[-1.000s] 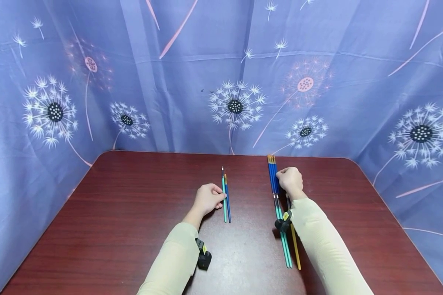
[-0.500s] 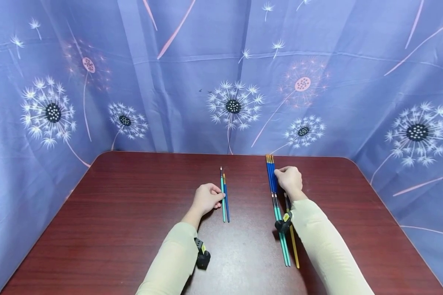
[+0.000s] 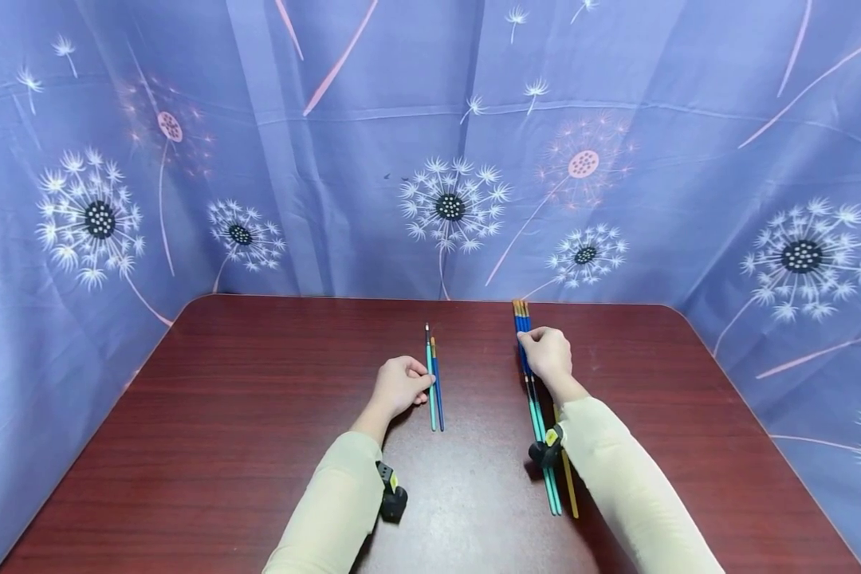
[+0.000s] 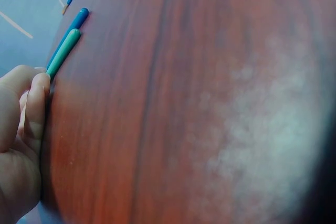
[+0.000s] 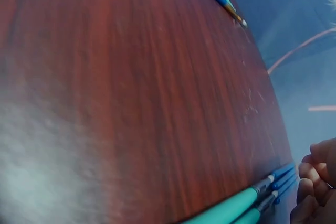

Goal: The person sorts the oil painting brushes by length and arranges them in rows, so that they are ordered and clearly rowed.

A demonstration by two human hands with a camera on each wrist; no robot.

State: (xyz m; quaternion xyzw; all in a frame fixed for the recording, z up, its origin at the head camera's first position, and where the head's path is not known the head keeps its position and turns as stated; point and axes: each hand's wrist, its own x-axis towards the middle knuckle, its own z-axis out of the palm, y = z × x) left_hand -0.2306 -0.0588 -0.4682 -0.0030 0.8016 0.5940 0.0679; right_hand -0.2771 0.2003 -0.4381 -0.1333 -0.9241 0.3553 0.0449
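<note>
My left hand [image 3: 400, 387] pinches a teal paintbrush [image 3: 431, 408] between thumb and finger, left of the middle. Beside it on the right lies a blue paintbrush [image 3: 439, 399], bristles toward the back. In the left wrist view the ends of the teal handle [image 4: 64, 53] and blue handle [image 4: 80, 18] stick out past the fingertips. My right hand [image 3: 548, 355] reaches over a row of several blue paintbrushes [image 3: 520, 316], its curled fingers gripping at their handles and hiding part of them. Two teal paintbrushes [image 3: 535, 416] lie nearer, in line with the blue ones.
A yellow-handled paintbrush [image 3: 570, 486] lies right of the teal pair, partly under the right forearm. The dark red wooden table [image 3: 273, 343] ends at a blue dandelion-print curtain [image 3: 359, 175]. Each wrist wears a small black camera [image 3: 393, 502].
My right hand has shifted left, from beside the blue row to over it, covering more of the handles. The left hand stays at the teal paintbrush. The head view drifts slightly.
</note>
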